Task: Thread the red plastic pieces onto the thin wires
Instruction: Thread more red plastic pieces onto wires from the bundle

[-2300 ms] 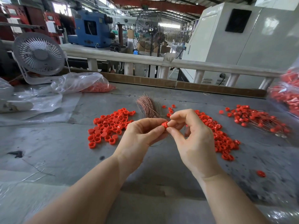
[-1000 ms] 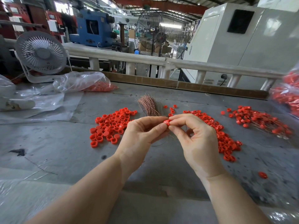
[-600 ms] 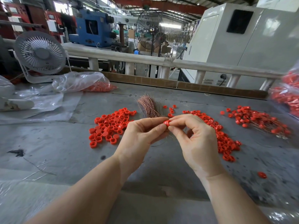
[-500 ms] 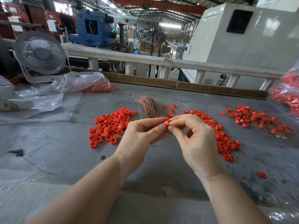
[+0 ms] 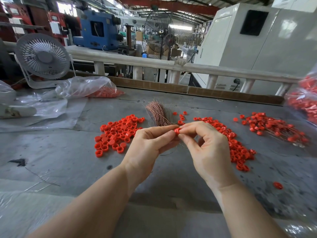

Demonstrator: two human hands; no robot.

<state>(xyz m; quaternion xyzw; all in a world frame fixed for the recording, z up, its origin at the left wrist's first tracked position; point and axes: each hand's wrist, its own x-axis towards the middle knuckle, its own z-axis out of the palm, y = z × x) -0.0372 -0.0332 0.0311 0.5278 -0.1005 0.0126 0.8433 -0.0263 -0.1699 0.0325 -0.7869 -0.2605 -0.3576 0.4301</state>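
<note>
Both hands meet above the middle of the grey table (image 5: pixel 51 152). My left hand (image 5: pixel 149 145) and my right hand (image 5: pixel 207 148) pinch one small red plastic piece (image 5: pixel 177 130) between thumb and fingertips. A thin wire trails under the hands near the table, barely visible. Behind the hands lies a bundle of copper-coloured wires (image 5: pixel 158 112). Loose red pieces form a pile on the left (image 5: pixel 118 133) and another pile on the right (image 5: pixel 235 145). Pieces threaded on wires lie at the far right (image 5: pixel 274 127).
A white desk fan (image 5: pixel 42 57) stands at the back left beside clear plastic bags (image 5: pixel 85 86), one with red pieces. Another bag of red pieces (image 5: pixel 307 98) sits at the right edge. A single red piece (image 5: pixel 277 185) lies near right. A railing runs behind the table.
The hands have stayed together at the same spot on the red piece; the right fingers have shifted slightly around it. Nothing else on the table has moved.
</note>
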